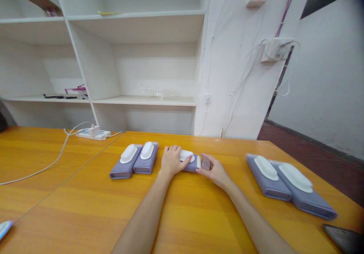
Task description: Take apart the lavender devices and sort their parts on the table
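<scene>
At the middle of the table, my left hand (171,160) is closed over a purple device (191,168) with a white oval piece (186,155) on top. The device lies sideways, and part of it is hidden under the fingers. My right hand (215,171) pinches a clear cap (206,163) between thumb and fingers. This cap is at the device's white right end; I cannot tell whether the two touch. To the left lie two similar purple devices (145,165), each topped by a white oval. Another pair of purple devices (280,187) lies on the right.
A white power strip (95,133) with a cable stands at the table's back left. A dark phone-like object (342,239) lies at the near right edge. White shelves (145,101) stand behind the orange wooden table (85,208). Something bright and thin (5,228) shows at far left.
</scene>
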`<state>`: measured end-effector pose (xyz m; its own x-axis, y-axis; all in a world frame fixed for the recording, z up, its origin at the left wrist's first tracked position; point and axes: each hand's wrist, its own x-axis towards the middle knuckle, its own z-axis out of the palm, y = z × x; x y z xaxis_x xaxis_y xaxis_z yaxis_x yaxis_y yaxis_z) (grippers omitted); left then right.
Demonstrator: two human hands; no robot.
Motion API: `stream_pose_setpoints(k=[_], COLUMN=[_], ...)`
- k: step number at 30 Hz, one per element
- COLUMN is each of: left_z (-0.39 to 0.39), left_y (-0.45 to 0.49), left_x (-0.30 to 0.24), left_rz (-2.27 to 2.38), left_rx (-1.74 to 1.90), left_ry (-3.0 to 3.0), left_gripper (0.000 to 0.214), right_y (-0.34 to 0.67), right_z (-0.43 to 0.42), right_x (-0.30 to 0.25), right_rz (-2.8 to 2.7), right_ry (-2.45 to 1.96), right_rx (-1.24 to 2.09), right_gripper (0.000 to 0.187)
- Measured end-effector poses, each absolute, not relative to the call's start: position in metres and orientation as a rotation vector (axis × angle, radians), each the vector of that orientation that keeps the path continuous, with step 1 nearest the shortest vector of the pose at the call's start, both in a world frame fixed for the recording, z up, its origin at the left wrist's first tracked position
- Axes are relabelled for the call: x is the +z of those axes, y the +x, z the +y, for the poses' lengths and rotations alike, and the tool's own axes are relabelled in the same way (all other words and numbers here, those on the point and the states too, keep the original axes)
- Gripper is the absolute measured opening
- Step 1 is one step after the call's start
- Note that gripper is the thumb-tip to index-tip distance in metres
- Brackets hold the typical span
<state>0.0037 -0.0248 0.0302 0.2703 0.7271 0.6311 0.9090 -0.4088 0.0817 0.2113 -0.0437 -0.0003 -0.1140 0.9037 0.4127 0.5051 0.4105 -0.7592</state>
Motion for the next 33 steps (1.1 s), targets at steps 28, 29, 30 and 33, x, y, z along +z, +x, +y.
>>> stream_pose_setpoints(k=[28,29,30,33], left_z=[-0.021,-0.021,-0.022,-0.022], left_y=[-0.008,-0.009,-0.010,-0.013], left_x=[0.032,0.032,0.033,0.034], left_rz=[-1.551,-1.539,-1.530,-1.517], left_rx=[-0.917,-0.922,-0.922,-0.916], left_ry=[-2.241,-2.268,-2.295,-2.359], left_gripper=[0.039,0.038,0.037,0.035], right_y=[0.192,0.191,0.190,0.191], right_z=[-0.063,-0.063,-0.063,-0.062], right_x=[0.013,0.013,0.013,0.010], right_rz=[-2.091,-2.110,-2.119,-2.135], right_ry=[-1.401,-1.403,-1.404,-1.398], right_rx=[-0.355,-0.343,-0.330,-0.296], right_gripper=[0.050,0.051,0.052,0.054])
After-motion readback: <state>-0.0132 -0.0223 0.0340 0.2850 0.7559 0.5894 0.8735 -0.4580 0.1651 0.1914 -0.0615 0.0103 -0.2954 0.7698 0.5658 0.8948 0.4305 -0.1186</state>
